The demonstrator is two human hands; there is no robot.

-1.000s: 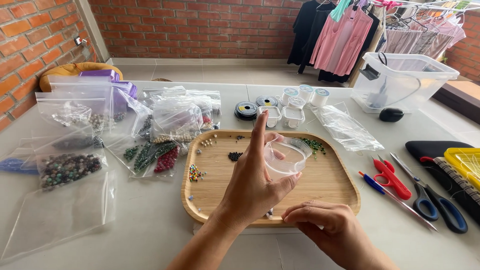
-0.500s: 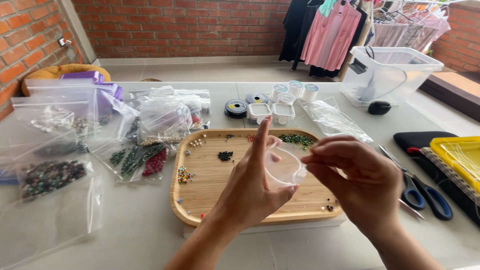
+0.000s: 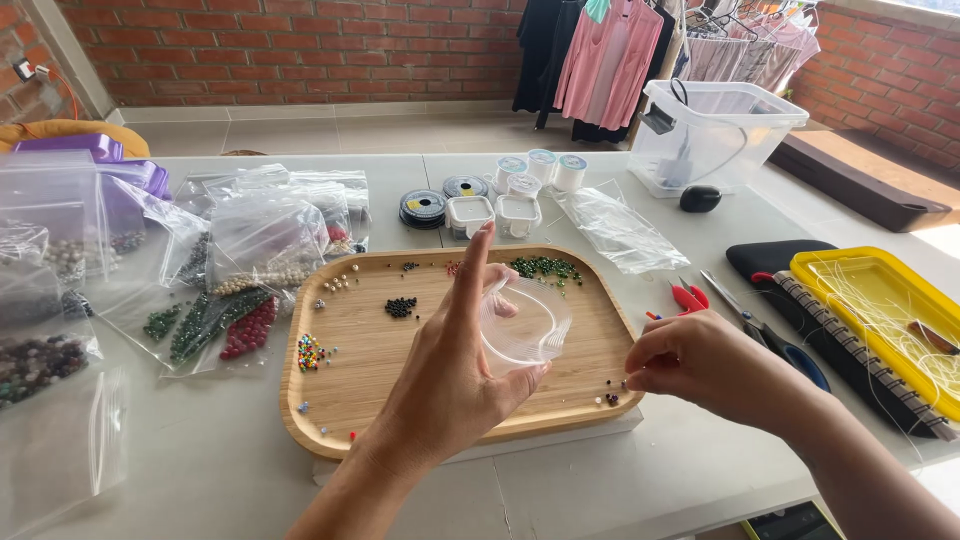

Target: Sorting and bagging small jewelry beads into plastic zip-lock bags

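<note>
since half a second ago the right hand (image 3: pixel 700 362) has drawn away from the clear plastic cup (image 3: pixel 524 322) and dropped toward the tray's right edge, while the left hand (image 3: pixel 455 375) has kept the cup raised over the wooden tray (image 3: pixel 370 350).

nearest, the left hand grips the cup by its rim, thumb under it and fingers behind, index finger pointing straight up; the cup tilts on its side, mouth to the right. the right hand hovers just beside the tray's right rim with fingertips pinched together; whether anything sits between them cannot be told. a few small beads (image 3: pixel 612 392) lie on the tray just below those fingertips.

on the tray, apart from each other: a multicoloured bead heap (image 3: pixel 310 352) at left, black beads (image 3: pixel 400 307) in the middle, green beads (image 3: pixel 545 267) at the far edge.

left of the tray lie zip bags of beads (image 3: pixel 215 325). right of it, red snips (image 3: pixel 686 296), scissors (image 3: pixel 765 330) and a yellow tray (image 3: pixel 880 320) on a notebook.

farther back stand cord spools (image 3: pixel 424 207), small clear boxes (image 3: pixel 492 214) and a clear storage bin (image 3: pixel 715 132).
</note>
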